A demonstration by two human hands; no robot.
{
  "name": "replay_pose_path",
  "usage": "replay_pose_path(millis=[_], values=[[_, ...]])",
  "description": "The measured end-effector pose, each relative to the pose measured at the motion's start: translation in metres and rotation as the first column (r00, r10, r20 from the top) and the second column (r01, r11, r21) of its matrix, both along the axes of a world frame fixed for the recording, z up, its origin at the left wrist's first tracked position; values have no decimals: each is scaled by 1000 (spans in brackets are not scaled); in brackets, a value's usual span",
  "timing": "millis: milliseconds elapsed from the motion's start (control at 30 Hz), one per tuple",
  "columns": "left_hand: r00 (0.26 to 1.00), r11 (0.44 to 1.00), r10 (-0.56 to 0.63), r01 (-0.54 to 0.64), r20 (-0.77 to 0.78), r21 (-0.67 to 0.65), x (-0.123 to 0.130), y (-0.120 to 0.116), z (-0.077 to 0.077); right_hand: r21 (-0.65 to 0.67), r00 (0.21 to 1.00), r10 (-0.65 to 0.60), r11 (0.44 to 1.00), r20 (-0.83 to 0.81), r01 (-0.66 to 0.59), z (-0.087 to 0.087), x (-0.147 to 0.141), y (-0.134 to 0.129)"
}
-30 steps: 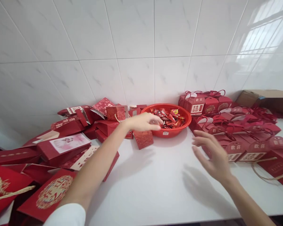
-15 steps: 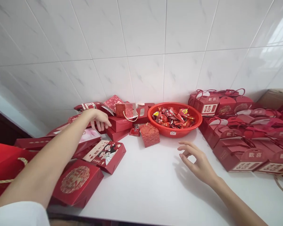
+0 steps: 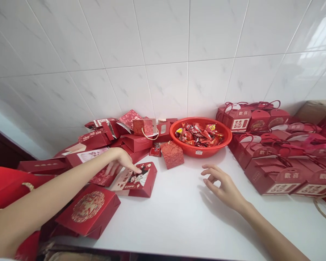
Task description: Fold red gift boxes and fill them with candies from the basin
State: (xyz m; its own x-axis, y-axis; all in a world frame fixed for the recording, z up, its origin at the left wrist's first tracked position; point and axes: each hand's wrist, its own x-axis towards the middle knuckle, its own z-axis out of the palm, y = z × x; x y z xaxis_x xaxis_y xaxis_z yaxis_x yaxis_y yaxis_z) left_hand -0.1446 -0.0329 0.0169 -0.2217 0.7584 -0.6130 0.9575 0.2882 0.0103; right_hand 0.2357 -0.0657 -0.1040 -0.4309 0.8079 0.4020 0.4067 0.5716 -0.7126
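My left hand (image 3: pixel 123 160) reaches over the pile of gift boxes at the left. Its thumb stretches onto the top of a red and cream box (image 3: pixel 141 177) with a cartoon couple on it. The other fingers hang apart over a red patterned box (image 3: pixel 105 176) beside it, and no grip on either box shows. My right hand (image 3: pixel 222 186) hovers above the white table (image 3: pixel 179 217) with loosely bent, parted fingers and nothing in them. Beyond my hands a small red patterned box (image 3: pixel 172 155) stands beside a red basin (image 3: pixel 199 150) of wrapped sweets (image 3: pixel 197 135).
At the right stand rows of filled-out red gift boxes (image 3: pixel 277 177) with cord handles. A red box with a round gold emblem (image 3: pixel 89 206) lies near the front left edge. Behind everything rises a white tiled wall (image 3: pixel 165 36). A brown carton (image 3: pixel 312 114) sits at the back right.
My left hand has come down and nearer onto the cartoon-couple box, which has shifted right and turned a little. My right hand has hardly moved.
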Motion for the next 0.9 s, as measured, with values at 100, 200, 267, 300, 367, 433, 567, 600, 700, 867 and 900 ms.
replay_pose_path(millis=[100, 200, 267, 300, 367, 433, 567, 600, 700, 867, 900], values=[[986, 958, 57, -11, 156, -286, 21, -3, -3, -37, 999, 34, 999, -16, -34, -1, -4, -1], [971, 957, -43, 107, 234, -270, 48, -6, -7, -87, 996, 80, 993, -41, -83, -1, -9, -4], [953, 956, -104, 174, 284, -235, 68, -8, -11, -130, 992, 115, 984, -58, -121, -1, -12, -6], [942, 956, -134, 205, 307, -211, 78, -9, -13, -159, 988, 139, 976, -64, -147, -1, -14, -8], [917, 954, -182, 252, 355, -164, 97, -12, -17, -222, 980, 185, 955, -70, -196, -1, -16, -10], [895, 953, -221, 283, 388, -110, 113, -14, -21, -273, 978, 197, 939, -68, -208, -1, -16, -12], [861, 955, -276, 297, 428, 19, 129, -14, -21, -371, 992, 105, 920, -68, -123, -1, -10, -7], [846, 956, -274, 293, 457, 30, 130, -13, -18, -405, 994, 73, 909, -83, -100, -1, -7, -5], [771, 951, -272, 307, 576, 37, 129, -14, -1, -483, 986, -30, 874, -162, -53, 2, 2, 5], [581, 827, -548, 485, 602, 285, 135, -27, 33, -528, 962, -165, 849, -218, 26, 9, 11, 17], [553, 776, -623, 527, 553, 346, 140, -32, 38, -534, 959, -176, 845, -222, 31, 9, 12, 19]])
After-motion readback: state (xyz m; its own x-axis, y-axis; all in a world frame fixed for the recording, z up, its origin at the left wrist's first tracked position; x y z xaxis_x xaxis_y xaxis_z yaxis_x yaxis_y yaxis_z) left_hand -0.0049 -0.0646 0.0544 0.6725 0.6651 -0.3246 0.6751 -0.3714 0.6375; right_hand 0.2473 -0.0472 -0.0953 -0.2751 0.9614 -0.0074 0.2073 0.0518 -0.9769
